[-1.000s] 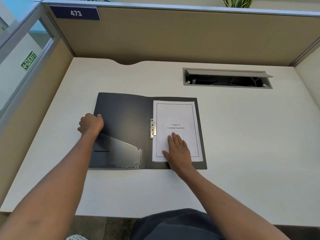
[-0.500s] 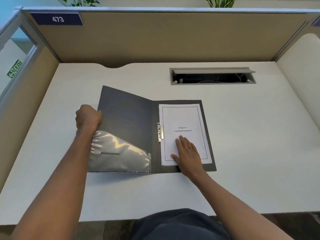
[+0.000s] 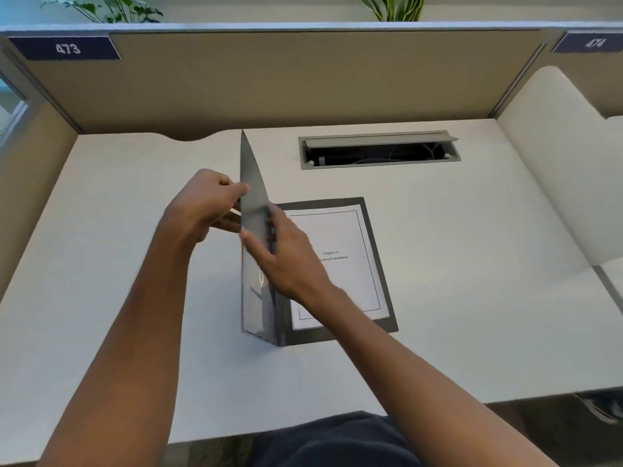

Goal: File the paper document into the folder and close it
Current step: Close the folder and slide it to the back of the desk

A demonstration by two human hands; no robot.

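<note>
A dark grey folder (image 3: 381, 318) lies on the white desk with its back half flat. A white printed paper document (image 3: 340, 237) rests inside that half. The folder's front cover (image 3: 253, 197) stands nearly upright on its spine, its clear inner pocket low down. My left hand (image 3: 205, 203) pinches the cover's outer edge from the left. My right hand (image 3: 283, 254) reaches across the document and its fingers press on the cover's inner face, hiding the metal clip.
A grey cable hatch (image 3: 379, 150) is set into the desk (image 3: 472, 264) at the back right. Beige partition walls (image 3: 303, 79) close off the back and left. A white rounded divider (image 3: 556, 170) stands on the right.
My left hand has swung the front cover up from a low tilt to nearly upright. My right hand has left the lower part of the document and moved up to the cover.
</note>
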